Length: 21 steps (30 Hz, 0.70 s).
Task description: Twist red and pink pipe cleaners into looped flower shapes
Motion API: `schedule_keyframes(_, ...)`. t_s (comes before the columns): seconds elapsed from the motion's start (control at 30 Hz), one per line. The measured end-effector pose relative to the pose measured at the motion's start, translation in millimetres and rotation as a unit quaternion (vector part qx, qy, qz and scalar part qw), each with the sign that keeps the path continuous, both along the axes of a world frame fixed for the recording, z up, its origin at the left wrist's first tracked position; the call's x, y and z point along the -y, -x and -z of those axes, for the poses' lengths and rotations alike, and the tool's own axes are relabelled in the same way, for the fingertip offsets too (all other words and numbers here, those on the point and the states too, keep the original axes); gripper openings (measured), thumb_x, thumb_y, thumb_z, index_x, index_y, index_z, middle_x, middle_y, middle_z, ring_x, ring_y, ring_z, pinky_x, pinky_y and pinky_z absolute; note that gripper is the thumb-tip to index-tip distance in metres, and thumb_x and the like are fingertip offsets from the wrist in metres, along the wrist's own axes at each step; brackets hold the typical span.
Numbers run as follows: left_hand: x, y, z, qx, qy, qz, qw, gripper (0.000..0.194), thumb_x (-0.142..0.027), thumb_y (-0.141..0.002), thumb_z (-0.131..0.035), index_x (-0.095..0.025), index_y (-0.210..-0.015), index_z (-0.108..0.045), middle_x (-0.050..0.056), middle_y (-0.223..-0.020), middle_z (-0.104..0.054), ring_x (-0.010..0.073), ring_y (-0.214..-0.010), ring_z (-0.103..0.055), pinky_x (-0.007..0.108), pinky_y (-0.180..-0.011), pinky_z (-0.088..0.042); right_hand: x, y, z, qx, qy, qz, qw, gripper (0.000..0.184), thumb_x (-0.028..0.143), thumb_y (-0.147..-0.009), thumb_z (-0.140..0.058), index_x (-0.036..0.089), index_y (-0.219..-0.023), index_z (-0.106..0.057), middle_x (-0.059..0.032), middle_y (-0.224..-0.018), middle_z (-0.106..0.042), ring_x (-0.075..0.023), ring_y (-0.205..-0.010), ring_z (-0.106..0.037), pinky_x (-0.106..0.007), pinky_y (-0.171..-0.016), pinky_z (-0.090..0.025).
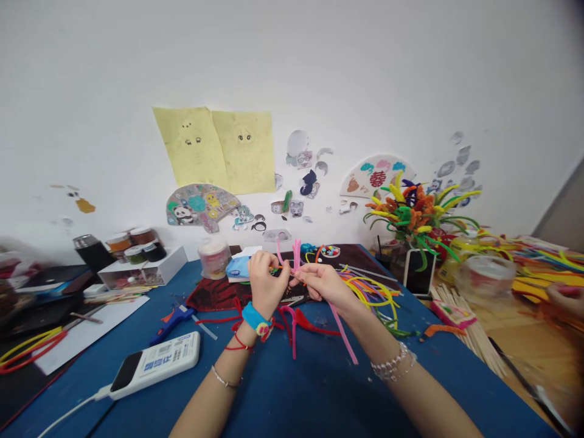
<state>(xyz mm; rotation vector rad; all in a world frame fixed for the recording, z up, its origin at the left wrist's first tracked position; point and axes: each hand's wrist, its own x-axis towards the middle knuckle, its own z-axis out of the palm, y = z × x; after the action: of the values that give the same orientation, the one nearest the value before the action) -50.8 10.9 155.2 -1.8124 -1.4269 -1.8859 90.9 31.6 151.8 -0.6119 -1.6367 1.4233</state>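
Pink pipe cleaners (297, 254) stand up in a bundle between my two hands above the blue table. My left hand (266, 281) is closed, its thumb and fingers pinching the bundle from the left. From the right, the fingers of my right hand (325, 283) pinch it too. One long pink strand (343, 333) hangs down below my right hand. A bent pink pipe cleaner (293, 333) and several red ones (314, 323) lie on the table just under my hands. Yellow, orange and purple pipe cleaners (371, 292) are spread to the right.
A blue glue gun (172, 323) and white power bank (157, 364) lie at left. A tissue pack (238, 268) is behind my left hand. A phone (418, 272) leans near pipe-cleaner flowers (413, 210). Wooden sticks (479, 331) and another person's hand (566, 299) are at right.
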Motion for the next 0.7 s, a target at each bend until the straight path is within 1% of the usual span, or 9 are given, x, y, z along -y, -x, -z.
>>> schedule_keyframes(0.07, 4.3, 2.8, -5.7, -0.068, -0.009, 0.041, 0.997, 0.005, -0.017, -0.073, -0.051, -0.017, -0.068, -0.053, 0.002, -0.072, -0.052, 0.0154, -0.077, -0.048, 0.032, -0.077, -0.037, 1.1, -0.2, -0.7, 0.012, -0.018, 0.007, 1.0, 0.029, 0.041, -0.074, -0.056, 0.014, -0.08, -0.061, -0.0062, -0.079, -0.067, -0.0004, -0.032, -0.033, -0.016, -0.032, -0.024)
schedule_keyframes(0.13, 8.2, 2.7, -9.9, -0.079, 0.021, 0.131, 0.988, 0.014, -0.014, -0.076, -0.046, -0.018, -0.084, -0.057, 0.004, -0.081, -0.057, 0.015, -0.08, -0.051, 0.031, -0.078, -0.038, 2.4, -1.0, -2.4, 0.02, -0.034, 0.011, 0.999, 0.029, 0.042, -0.075, -0.054, 0.014, -0.079, -0.061, -0.0058, -0.077, -0.067, -0.0009, -0.033, -0.035, -0.016, -0.033, -0.025)
schedule_keyframes(0.2, 9.9, 0.1, -11.5, -0.033, 0.07, 0.214, 0.974, 0.022, -0.016, -0.079, -0.044, -0.017, -0.097, -0.056, 0.005, -0.087, -0.058, 0.0141, -0.079, -0.054, 0.028, -0.074, -0.042, 3.7, -2.0, -4.4, 0.028, -0.045, 0.018, 0.998, 0.028, 0.041, -0.075, -0.053, 0.014, -0.079, -0.061, -0.0054, -0.077, -0.067, -0.0013, -0.033, -0.035, -0.016, -0.033, -0.026)
schedule_keyframes(0.27, 9.0, -3.2, -10.7, 0.037, 0.112, 0.261, 0.958, 0.025, -0.022, -0.077, -0.049, -0.016, -0.102, -0.054, 0.006, -0.086, -0.059, 0.0135, -0.075, -0.055, 0.026, -0.069, -0.044, 5.1, -2.8, -6.4, 0.036, -0.053, 0.026, 0.998, 0.028, 0.041, -0.076, -0.052, 0.014, -0.078, -0.061, -0.005, -0.075, -0.067, -0.0014, -0.032, -0.034, -0.017, -0.033, -0.025)
schedule_keyframes(0.37, 4.3, -5.3, -8.1, 0.127, 0.148, 0.292, 0.936, 0.027, -0.029, -0.071, -0.059, -0.014, -0.094, -0.057, 0.004, -0.077, -0.059, 0.0124, -0.067, -0.055, 0.023, -0.061, -0.045, 7.2, -3.2, -8.6, 0.046, -0.063, 0.031, 0.997, 0.028, 0.041, -0.077, -0.052, 0.014, -0.079, -0.06, -0.0049, -0.075, -0.067, -0.0017, -0.032, -0.033, -0.017, -0.033, -0.024)
schedule_keyframes(0.47, 0.2, -2.1, -7.1, 0.193, 0.194, 0.329, 0.904, 0.023, -0.032, -0.068, -0.062, -0.013, -0.081, -0.059, 0.002, -0.07, -0.058, 0.0101, -0.061, -0.053, 0.02, -0.054, -0.042, 9.0, -3.6, -10.7, 0.053, -0.076, 0.016, 0.996, 0.028, 0.04, -0.078, -0.05, 0.015, -0.082, -0.06, -0.0051, -0.076, -0.068, -0.0018, -0.031, -0.033, -0.018, -0.034, -0.024)
schedule_keyframes(0.57, -1.4, 2.4, -7.0, 0.251, 0.242, 0.375, 0.859, 0.022, -0.032, -0.066, -0.063, -0.013, -0.075, -0.056, -0.002, -0.062, -0.05, 0.005, -0.05, -0.045, 0.016, -0.044, -0.035, 10.1, -4.8, -12.7, 0.065, -0.094, -0.016, 0.993, 0.029, 0.039, -0.081, -0.046, 0.014, -0.081, -0.061, -0.0056, -0.077, -0.068, -0.0014, -0.031, -0.032, -0.018, -0.035, -0.024)
schedule_keyframes(0.63, -1.7, 3.7, -6.5, 0.28, 0.253, 0.407, 0.832, 0.021, -0.032, -0.067, -0.063, -0.014, -0.071, -0.052, -0.004, -0.057, -0.044, 0.0026, -0.046, -0.039, 0.014, -0.04, -0.029, 10.2, -5.6, -13.4, 0.068, -0.099, -0.03, 0.992, 0.029, 0.038, -0.082, -0.044, 0.014, -0.081, -0.06, -0.0056, -0.077, -0.068, -0.0011, -0.031, -0.031, -0.019, -0.036, -0.023)
schedule_keyframes(0.7, -2.2, 3.4, -5.7, 0.296, 0.25, 0.426, 0.818, 0.022, -0.032, -0.069, -0.061, -0.014, -0.068, -0.049, -0.005, -0.056, -0.041, 0.0018, -0.044, -0.036, 0.013, -0.038, -0.026, 9.7, -5.7, -13.0, 0.061, -0.095, -0.034, 0.993, 0.028, 0.038, -0.082, -0.044, 0.015, -0.082, -0.06, -0.0053, -0.078, -0.068, -0.001, -0.031, -0.031, -0.019, -0.036, -0.022)
